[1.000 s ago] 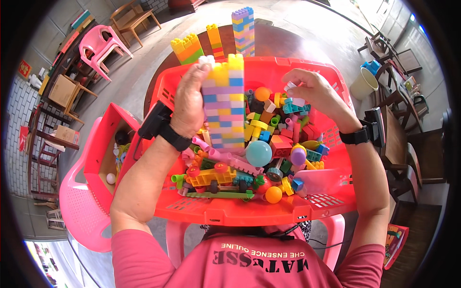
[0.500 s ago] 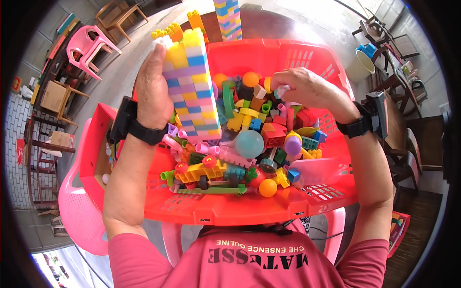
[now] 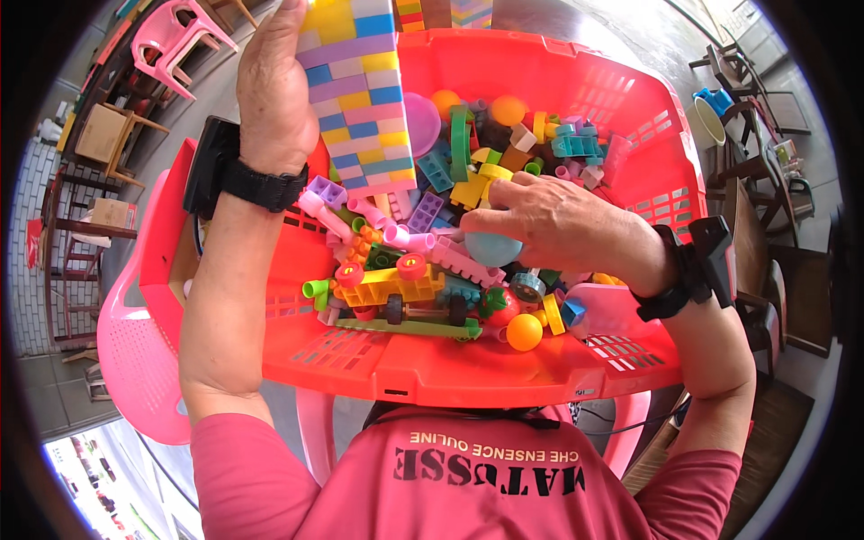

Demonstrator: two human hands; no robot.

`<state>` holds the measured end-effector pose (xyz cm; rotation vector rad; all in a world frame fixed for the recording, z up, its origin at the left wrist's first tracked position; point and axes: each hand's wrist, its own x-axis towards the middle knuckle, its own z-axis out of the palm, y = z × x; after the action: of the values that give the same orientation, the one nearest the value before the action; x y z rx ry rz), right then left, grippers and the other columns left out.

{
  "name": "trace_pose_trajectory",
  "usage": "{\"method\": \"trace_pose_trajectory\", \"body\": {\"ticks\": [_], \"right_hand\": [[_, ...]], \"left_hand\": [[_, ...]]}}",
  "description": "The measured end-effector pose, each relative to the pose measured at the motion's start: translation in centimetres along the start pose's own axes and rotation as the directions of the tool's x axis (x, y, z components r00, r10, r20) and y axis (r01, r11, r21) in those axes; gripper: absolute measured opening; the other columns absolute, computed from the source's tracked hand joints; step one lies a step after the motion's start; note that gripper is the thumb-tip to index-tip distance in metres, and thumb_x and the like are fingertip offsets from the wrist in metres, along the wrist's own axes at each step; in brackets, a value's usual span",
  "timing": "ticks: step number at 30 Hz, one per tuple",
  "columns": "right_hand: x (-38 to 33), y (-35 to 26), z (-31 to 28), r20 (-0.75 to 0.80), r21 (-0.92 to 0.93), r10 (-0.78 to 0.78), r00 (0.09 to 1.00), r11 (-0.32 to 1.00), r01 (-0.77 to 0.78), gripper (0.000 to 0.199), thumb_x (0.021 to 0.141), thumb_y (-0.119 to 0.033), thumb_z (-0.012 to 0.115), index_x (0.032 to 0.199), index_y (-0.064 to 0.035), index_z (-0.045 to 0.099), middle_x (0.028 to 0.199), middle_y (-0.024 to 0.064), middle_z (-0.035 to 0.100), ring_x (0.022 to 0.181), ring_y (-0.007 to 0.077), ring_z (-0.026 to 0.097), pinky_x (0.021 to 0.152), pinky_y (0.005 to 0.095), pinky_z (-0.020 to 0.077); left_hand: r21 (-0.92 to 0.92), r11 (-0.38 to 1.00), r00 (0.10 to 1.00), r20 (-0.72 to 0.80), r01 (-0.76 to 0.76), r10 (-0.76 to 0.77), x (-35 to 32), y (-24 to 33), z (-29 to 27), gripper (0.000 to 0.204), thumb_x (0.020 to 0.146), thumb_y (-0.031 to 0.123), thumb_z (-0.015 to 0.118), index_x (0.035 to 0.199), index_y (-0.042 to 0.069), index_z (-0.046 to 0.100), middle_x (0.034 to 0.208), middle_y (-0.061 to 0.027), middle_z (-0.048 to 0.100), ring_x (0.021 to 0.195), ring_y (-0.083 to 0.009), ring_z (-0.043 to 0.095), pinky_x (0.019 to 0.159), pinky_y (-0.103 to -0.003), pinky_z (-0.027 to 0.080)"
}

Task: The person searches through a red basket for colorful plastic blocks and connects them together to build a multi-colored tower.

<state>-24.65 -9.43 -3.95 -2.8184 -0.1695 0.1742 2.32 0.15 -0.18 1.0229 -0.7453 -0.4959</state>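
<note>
A tall tower of interlocking toy blocks [image 3: 360, 108] in yellow, blue, pink and purple stands at the far left of the red basket [image 3: 468, 382], its top cut off by the picture's edge. My left hand [image 3: 281, 99] is closed against the tower's left side, with its fingertips out of view. Over the middle of the basket hovers my right hand [image 3: 576, 225], palm down, thumb and fingers apart, nothing seen between them. Beneath it a pale blue ball [image 3: 490, 249] is partly covered. Near its fingertips lie yellow blocks [image 3: 468, 191].
Loose blocks fill the basket, with orange balls [image 3: 524, 332], a yellow toy truck [image 3: 391, 286] and a green strip [image 3: 414, 328] near its front. A pink chair [image 3: 135, 351] and a red box [image 3: 162, 270] stand at the left. More block towers [image 3: 472, 13] rise beyond the basket.
My right hand has come nearer and down from the basket's far right, and its fingers have spread; the small pale piece at its fingertips no longer shows. The tower sits higher in the picture.
</note>
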Motion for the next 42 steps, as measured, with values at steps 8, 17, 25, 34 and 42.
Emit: {"method": "trace_pose_trajectory", "body": {"ticks": [8,17,25,34,42], "right_hand": [[-2.8,3.1,-4.9,-0.18,0.013,0.298,0.937,0.954,-0.301,0.058,0.065,-0.007,0.077,0.118,-0.0112,0.054,0.102,0.0109,0.061,0.098,0.0342,0.062,0.081,0.0417,0.0514],[-0.9,2.3,-1.2,-0.308,-0.123,0.116,0.944,0.979,-0.16,0.032,0.072,-0.013,0.072,0.101,-0.006,0.059,0.096,0.0138,0.06,0.089,0.0308,0.062,0.076,0.0439,0.0501],[1.8,1.9,3.2,-0.231,-0.034,0.414,0.881,0.901,-0.432,0.029,0.076,-0.017,0.069,0.09,-0.0016,0.049,0.073,0.0196,0.061,0.073,0.0381,0.064,0.062,0.0481,0.0498],[0.1,2.9,-3.1,-0.46,0.047,0.268,0.847,0.959,-0.278,0.014,0.083,-0.008,0.056,0.096,-0.0039,0.061,0.096,0.0182,0.062,0.084,0.0356,0.062,0.074,0.0441,0.0511],[-1.8,-2.5,-8.4,-0.74,0.618,0.411,0.532,0.727,0.298,0.02,0.085,0.006,0.06,0.104,-0.0009,0.061,0.103,0.0033,0.06,0.095,0.0082,0.059,0.084,0.0224,0.0465]], "left_hand": [[-0.022,0.999,0.994,0.1,-0.046,0.048,-0.2,-0.3,0.0,0.032,0.098,0.033,0.056,0.113,0.006,0.062,0.107,-0.0035,0.067,0.096,-0.0132,0.064,0.086,-0.03,0.051],[0.034,0.997,0.981,0.186,-0.065,0.058,-0.9,-0.1,0.9,0.039,0.099,0.037,0.052,0.116,0.004,0.061,0.108,-0.0051,0.067,0.097,-0.0142,0.064,0.088,-0.03,0.05],[0.002,1.0,0.993,0.114,-0.024,0.023,-3.0,-0.7,3.4,0.025,0.099,0.032,0.057,0.092,0.008,0.057,0.088,0.0047,0.051,0.083,-0.0041,0.043,0.078,-0.022,0.038],[-0.116,0.99,0.92,0.39,0.085,-0.033,-6.4,-1.2,5.8,0.024,0.099,0.029,0.057,0.106,0.007,0.051,0.095,0.0032,0.054,0.088,-0.0033,0.047,0.08,-0.021,0.042],[-0.033,0.995,0.881,0.468,0.093,-0.067,-6.8,-1.3,6.2,0.027,0.094,0.016,0.064,0.113,0.004,0.049,0.097,0.0002,0.058,0.09,-0.0043,0.053,0.078,-0.022,0.047]]}}
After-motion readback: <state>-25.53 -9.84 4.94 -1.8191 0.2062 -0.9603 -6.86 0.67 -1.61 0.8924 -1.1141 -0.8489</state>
